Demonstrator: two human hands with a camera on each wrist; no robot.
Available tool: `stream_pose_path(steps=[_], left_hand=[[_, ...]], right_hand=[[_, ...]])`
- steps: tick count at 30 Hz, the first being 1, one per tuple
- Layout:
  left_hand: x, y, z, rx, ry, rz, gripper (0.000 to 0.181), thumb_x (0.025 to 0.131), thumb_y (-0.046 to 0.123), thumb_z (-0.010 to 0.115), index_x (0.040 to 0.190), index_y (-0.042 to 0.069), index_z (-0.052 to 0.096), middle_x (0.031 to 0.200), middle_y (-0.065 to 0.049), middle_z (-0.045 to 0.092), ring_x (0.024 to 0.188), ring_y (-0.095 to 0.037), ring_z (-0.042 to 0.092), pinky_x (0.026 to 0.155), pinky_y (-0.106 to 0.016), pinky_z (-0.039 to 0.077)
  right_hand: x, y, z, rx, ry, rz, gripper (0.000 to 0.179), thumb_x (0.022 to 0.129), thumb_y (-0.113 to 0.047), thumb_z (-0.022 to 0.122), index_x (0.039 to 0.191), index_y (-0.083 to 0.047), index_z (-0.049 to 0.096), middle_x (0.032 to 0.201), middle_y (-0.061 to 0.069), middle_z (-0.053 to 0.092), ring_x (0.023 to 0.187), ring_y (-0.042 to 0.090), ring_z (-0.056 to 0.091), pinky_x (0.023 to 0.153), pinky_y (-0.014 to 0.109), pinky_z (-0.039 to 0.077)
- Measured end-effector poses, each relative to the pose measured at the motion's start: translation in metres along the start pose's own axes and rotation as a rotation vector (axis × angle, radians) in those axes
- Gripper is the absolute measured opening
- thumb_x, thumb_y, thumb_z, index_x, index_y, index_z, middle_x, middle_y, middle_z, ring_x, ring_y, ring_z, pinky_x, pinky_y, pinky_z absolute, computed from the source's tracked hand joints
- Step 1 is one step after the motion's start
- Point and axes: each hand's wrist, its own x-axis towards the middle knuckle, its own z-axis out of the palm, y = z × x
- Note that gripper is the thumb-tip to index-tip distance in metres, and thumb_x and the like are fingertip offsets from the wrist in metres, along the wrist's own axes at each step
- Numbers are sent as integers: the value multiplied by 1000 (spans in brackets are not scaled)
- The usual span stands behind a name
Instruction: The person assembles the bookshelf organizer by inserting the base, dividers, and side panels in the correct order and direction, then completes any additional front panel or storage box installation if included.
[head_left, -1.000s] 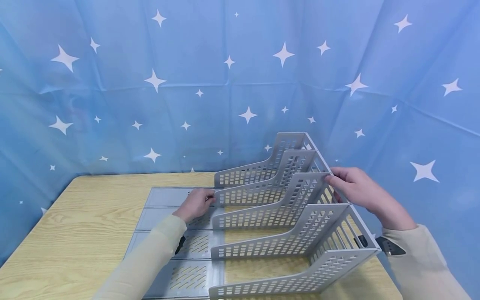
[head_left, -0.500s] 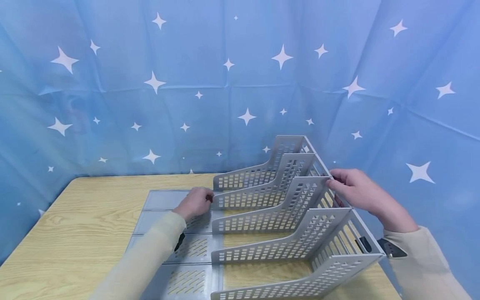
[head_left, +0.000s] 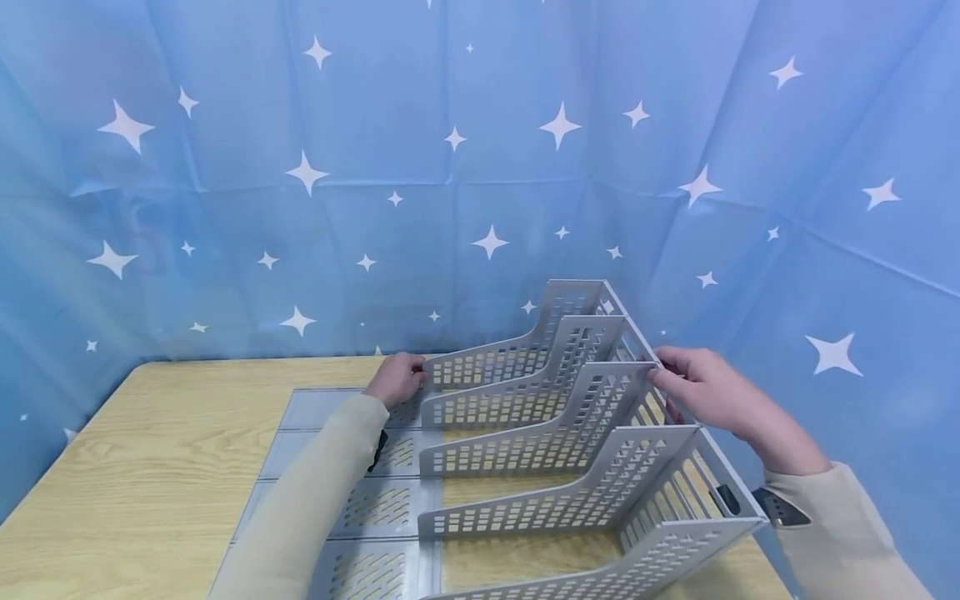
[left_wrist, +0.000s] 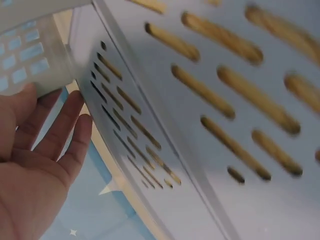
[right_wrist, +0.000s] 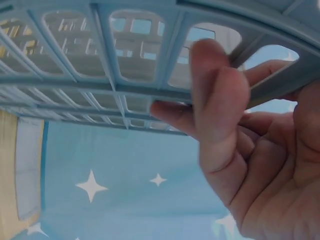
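Note:
A grey plastic file rack (head_left: 630, 433) stands on the table, with several perforated upright dividers joined by a slatted back at the right. My left hand (head_left: 396, 379) pinches the front corner of the farthest divider (head_left: 517, 343); in the left wrist view the thumb and fingers (left_wrist: 75, 107) lie on opposite sides of that corner. My right hand (head_left: 708, 387) grips the top bar of the back, around its middle. In the right wrist view its fingers (right_wrist: 220, 110) curl about the slatted frame. Flat slotted base panels (head_left: 315, 404) lie to the left, joining the dividers' front ends.
The wood-grain table (head_left: 150, 467) extends to the left of the panels. Behind it hangs a blue curtain (head_left: 420, 225) with white stars, close to the rack's far end and to the right hand. My left forearm (head_left: 315, 500) crosses over the base panels.
My left hand has moved away from me, from the second-farthest divider's front corner to the farthest one's. The right hand keeps its grip on the back. The head view has tilted slightly up.

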Motion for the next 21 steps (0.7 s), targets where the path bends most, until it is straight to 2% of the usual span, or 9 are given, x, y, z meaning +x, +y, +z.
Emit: stream_pose_path(steps=[8, 11, 13, 16, 17, 18, 21], left_hand=[[-1, -1, 2, 33, 6, 20, 27, 102, 12, 66, 77, 3, 68, 75, -3, 63, 68, -18, 50, 65, -33, 42], [-2, 0, 3, 11, -2, 3, 21, 102, 12, 66, 84, 4, 72, 85, -5, 69, 76, -19, 58, 71, -35, 49], [-7, 0, -1, -30, -5, -32, 14, 102, 11, 64, 100, 2, 75, 101, -9, 73, 92, -23, 66, 82, -39, 55], [-21, -6, -19, -30, -4, -97, 28, 102, 8, 57, 125, -4, 67, 124, -21, 69, 115, -36, 65, 98, -49, 54], [-29, -10, -28, -3, -2, -131, 29, 101, 7, 54, 123, -6, 66, 122, -23, 68, 114, -38, 65, 96, -50, 55], [-37, -15, -38, 37, 0, -162, 28, 100, 8, 52, 119, -7, 65, 117, -25, 68, 108, -39, 67, 92, -49, 56], [-71, -36, -68, 197, -2, -237, 24, 100, 10, 48, 89, -2, 64, 92, -21, 66, 81, -34, 64, 72, -46, 56]], right_hand=[[-1, 2, 1, 9, 42, -77, 21, 106, -6, 48, 103, -1, 68, 54, -3, 56, 47, 15, 53, 51, 30, 42], [-1, 1, 0, 3, 48, -72, 21, 106, -6, 48, 102, -1, 68, 54, -2, 56, 47, 15, 54, 51, 30, 44], [0, 0, 0, -4, 43, -62, 21, 106, -6, 48, 102, 0, 67, 55, -2, 56, 48, 14, 54, 51, 30, 44], [0, -2, 1, -6, 35, -52, 21, 106, -6, 47, 101, 0, 67, 55, -2, 57, 48, 14, 55, 52, 30, 44], [0, -2, 1, -6, 34, -51, 21, 106, -6, 47, 101, 0, 67, 55, -1, 57, 48, 14, 55, 52, 30, 44], [0, -2, 1, -5, 34, -51, 21, 106, -7, 47, 102, -1, 67, 55, -2, 57, 49, 14, 55, 52, 29, 44], [-1, -3, 1, -5, 41, -55, 22, 105, -7, 47, 101, -1, 68, 54, -2, 57, 48, 15, 55, 52, 29, 44]])
